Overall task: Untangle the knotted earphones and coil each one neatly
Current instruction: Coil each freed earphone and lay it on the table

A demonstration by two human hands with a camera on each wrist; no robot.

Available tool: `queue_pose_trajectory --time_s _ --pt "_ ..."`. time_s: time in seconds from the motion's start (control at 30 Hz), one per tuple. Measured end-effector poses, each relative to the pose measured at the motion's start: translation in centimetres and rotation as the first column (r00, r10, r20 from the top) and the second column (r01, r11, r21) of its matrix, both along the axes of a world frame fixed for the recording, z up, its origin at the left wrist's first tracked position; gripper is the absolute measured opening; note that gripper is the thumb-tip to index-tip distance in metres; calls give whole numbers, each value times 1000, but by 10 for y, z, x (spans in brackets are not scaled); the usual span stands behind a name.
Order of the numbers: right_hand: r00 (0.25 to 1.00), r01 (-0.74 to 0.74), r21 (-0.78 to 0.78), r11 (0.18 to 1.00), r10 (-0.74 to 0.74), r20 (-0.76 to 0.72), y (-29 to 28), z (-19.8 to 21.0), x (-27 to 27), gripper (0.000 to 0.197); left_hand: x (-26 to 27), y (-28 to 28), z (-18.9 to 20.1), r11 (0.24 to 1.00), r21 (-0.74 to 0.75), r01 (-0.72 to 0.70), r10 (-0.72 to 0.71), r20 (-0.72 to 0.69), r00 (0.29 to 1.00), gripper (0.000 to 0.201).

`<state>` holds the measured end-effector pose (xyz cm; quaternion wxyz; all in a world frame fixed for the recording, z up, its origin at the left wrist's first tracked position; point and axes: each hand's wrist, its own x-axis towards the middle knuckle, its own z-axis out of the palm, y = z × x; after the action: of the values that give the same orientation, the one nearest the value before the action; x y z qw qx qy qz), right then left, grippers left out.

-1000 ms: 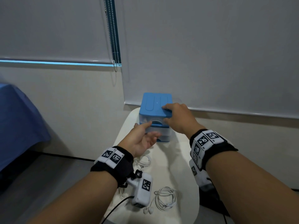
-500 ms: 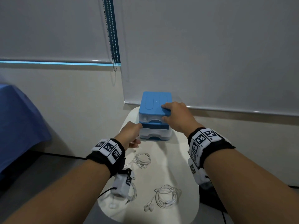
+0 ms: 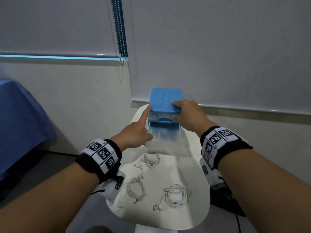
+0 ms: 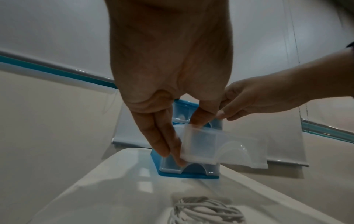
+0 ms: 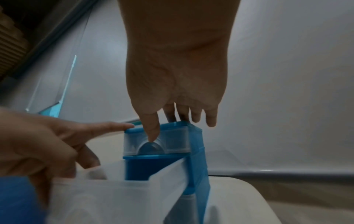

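White rounded surface [image 3: 193, 165] against a pale wall with grey roller blinds [image 3: 218, 47] is seen. At its far end a small blue drawer unit [image 3: 165, 99] is steadied by the right hand [image 3: 188, 116]: fingers are laid flat on the blue top, thumb set on the front of the closed upper drawer [image 5: 155, 144], nothing clasped, grip apart. The middle translucent drawer [image 3: 164, 137], pulled well out, is pinched at its left front corner by the left hand [image 3: 134, 134], thumb and lower fingers clamped on the drawer wall, while the left index finger [image 3: 145, 115] is stretched forward to touch the unit's top left corner. A bottom drawer [image 4: 189, 167] is shown closed in the left wrist view. Three white earphone sets are laid on the surface nearer the person, each coiled and apart from the others: far coil [image 3: 151, 159] just in front of the open drawer, left coil [image 3: 136, 189] beside the left wrist, right coil [image 3: 175, 195] near the front edge. Blue cloth [image 3: 20, 123] is seen far left, well apart.
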<state>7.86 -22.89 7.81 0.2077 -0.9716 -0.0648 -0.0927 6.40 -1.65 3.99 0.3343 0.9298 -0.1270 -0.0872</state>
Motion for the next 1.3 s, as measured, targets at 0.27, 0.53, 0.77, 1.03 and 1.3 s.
queue_pose_trajectory --time_s 0.27,0.53,0.77,1.03,1.3 --pt "980 -117 11 993 114 161 -2 -12 -51 27 1 5 -6 999 -31 6 -5 34 999 108" --pt "761 -479 -279 833 235 -605 16 -45 -100 30 1 4 -5 999 -32 -4 5 27 1000 109" --pt "770 -453 -267 850 223 -597 21 -53 -99 20 2 4 -3 999 -38 -8 8 -8 1000 109" --pt "772 -465 -271 842 236 -591 4 -68 -106 28 2 5 -3 999 -35 -4 3 -18 1000 108" --pt "827 -447 -270 853 278 -489 10 -81 -109 18 0 5 -2 999 -34 1 -2 -27 1000 108"
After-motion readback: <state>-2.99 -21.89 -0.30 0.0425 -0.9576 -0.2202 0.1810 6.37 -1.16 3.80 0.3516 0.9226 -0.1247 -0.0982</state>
